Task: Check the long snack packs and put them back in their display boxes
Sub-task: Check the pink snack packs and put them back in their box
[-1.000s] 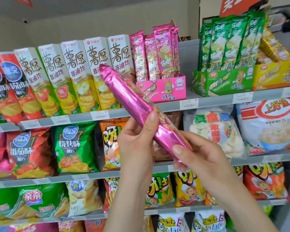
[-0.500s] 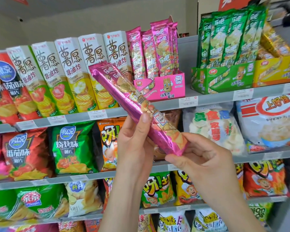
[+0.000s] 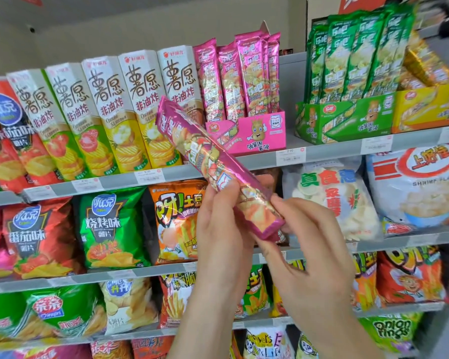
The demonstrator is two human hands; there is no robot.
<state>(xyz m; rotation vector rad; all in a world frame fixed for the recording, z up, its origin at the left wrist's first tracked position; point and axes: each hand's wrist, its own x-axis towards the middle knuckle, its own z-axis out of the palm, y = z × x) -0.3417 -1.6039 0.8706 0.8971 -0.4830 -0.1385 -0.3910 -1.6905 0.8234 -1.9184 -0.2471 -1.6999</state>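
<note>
Since a second ago we have rolled the pink pack (image 3: 213, 161) over, printed face now showing, our left hand (image 3: 218, 239) gripping its middle and our right hand (image 3: 314, 255) pinching its lower end. It slants in the air, long axis running lower right to upper left. We judge the check nearly done; next we must stand it upright and slot it into the pink display box (image 3: 257, 133) on the shelf (image 3: 327, 152) behind.

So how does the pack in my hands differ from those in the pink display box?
The held pack is tilted; the boxed packs stand upright. The held pack is in your left hand and right hand; the boxed packs sit in the pink box. Same pink wrapper.
</note>
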